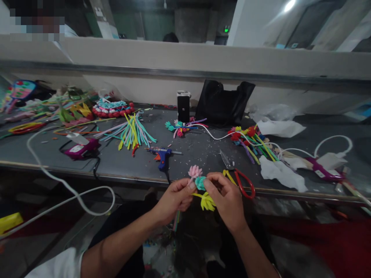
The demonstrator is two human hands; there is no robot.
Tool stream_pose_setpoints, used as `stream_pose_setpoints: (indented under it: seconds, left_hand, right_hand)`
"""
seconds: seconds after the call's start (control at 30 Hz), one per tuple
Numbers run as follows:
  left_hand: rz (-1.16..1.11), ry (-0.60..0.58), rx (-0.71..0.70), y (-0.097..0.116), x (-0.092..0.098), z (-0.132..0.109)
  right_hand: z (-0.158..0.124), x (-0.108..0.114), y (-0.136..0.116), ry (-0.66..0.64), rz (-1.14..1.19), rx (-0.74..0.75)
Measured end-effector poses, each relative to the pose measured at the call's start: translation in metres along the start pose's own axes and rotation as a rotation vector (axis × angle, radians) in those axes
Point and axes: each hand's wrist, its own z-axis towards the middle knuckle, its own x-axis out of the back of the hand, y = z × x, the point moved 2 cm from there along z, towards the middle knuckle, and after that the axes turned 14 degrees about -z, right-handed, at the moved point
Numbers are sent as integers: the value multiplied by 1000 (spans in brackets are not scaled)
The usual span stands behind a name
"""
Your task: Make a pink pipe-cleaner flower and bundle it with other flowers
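Observation:
In front of the table edge my left hand (180, 197) is closed on the stems of a small bunch of pipe-cleaner flowers. A pink flower (195, 171) stands up at the top of the bunch. Below it is a teal flower (199, 183), and a yellow flower (208, 202) sticks out lowest, to the right. My right hand (227, 199) has its thumb and fingers closed at the right side of the teal flower. The lower stems are partly hidden behind my left hand.
On the table (197, 150) lie a blue glue gun (164, 157), red-handled scissors (245, 183), loose pipe cleaners (135, 133), more finished flowers (179, 127), and purple power strips (82, 148). A phone (183, 108) and a black bag (224, 102) stand behind. White cables (69, 187) trail over the edge.

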Motion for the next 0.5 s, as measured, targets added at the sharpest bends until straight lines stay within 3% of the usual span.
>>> stream_pose_setpoints:
  seconds: [0.23,0.33,0.4,0.5]
  left_hand:
    - [-13,8,1,-1,0,0]
    - [-51,32,5,0,2,3]
    - [-40,51,-10,0,3,3]
    - [16,60,-40,0,1,3]
  right_hand:
    - [4,5,19,178,72,-146]
    - [4,6,22,216,113,-135]
    - [4,5,20,164,120,-114]
    - [3,-2,11,-18,96,-66]
